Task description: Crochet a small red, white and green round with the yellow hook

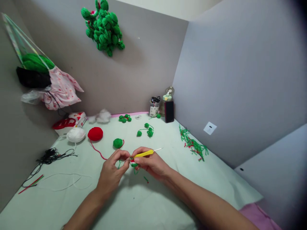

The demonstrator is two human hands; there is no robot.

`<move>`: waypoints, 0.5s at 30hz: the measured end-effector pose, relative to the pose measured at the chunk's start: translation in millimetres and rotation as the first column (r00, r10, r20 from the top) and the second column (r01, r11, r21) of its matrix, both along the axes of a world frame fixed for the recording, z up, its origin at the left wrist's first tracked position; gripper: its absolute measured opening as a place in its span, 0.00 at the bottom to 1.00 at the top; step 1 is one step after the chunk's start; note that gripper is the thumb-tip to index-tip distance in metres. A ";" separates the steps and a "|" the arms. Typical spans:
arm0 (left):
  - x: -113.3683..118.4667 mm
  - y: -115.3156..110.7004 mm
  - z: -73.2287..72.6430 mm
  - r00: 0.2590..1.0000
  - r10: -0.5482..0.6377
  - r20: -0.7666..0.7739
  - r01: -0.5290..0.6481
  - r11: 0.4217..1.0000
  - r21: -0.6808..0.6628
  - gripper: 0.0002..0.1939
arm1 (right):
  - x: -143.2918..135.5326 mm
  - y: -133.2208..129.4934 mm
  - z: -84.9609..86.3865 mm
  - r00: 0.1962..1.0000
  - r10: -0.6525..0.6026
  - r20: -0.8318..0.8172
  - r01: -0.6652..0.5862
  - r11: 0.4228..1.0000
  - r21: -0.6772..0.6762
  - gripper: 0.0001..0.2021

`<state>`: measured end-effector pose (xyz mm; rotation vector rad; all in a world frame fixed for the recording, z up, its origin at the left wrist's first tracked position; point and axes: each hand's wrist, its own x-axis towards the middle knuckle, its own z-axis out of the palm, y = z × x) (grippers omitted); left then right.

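My right hand (150, 163) is closed around a crochet hook with a yellow handle (144, 154), its thin metal tip pointing away to the right. Its thumb and fingers also grip a small crocheted piece (133, 163) in green, white and red. At the left side of that piece, my left hand (114, 166) is pinched near a thin strand or needle-like thing, too small to tell which. Green yarn hangs under the fingers. Just beyond the hands lies a green crocheted ball (117, 143) with a red strand.
A red yarn ball (95, 134) and white yarn ball (76, 135) sit at the left, near tangled black cord (51, 156). Small green pieces (150, 131) lie farther back. Yarn scraps (194, 145) spread at right; a phone (169, 111) leans by a pen cup (154, 107).
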<state>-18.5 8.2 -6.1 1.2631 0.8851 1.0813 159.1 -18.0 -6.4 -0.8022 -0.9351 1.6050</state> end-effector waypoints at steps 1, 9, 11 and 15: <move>-0.2 -0.4 0.7 1.000 0.020 -0.006 -0.020 1.000 0.020 0.08 | 0.0 0.1 -0.3 1.000 0.003 -0.005 -0.003 1.000 -0.004 0.19; 5.4 -3.9 -6.5 0.992 -0.063 0.105 0.069 0.996 -0.057 0.11 | 1.4 0.6 -0.6 0.998 -0.057 0.019 0.056 0.997 0.050 0.18; 5.3 -4.7 -8.8 0.988 -0.069 0.138 0.082 0.992 -0.093 0.15 | 2.0 0.3 -0.2 0.997 -0.065 0.028 0.063 0.996 0.062 0.18; 4.8 -4.6 -12.7 0.981 -0.083 0.173 0.109 0.983 -0.146 0.20 | 2.5 0.3 -0.8 0.996 -0.082 0.041 0.079 0.994 0.076 0.17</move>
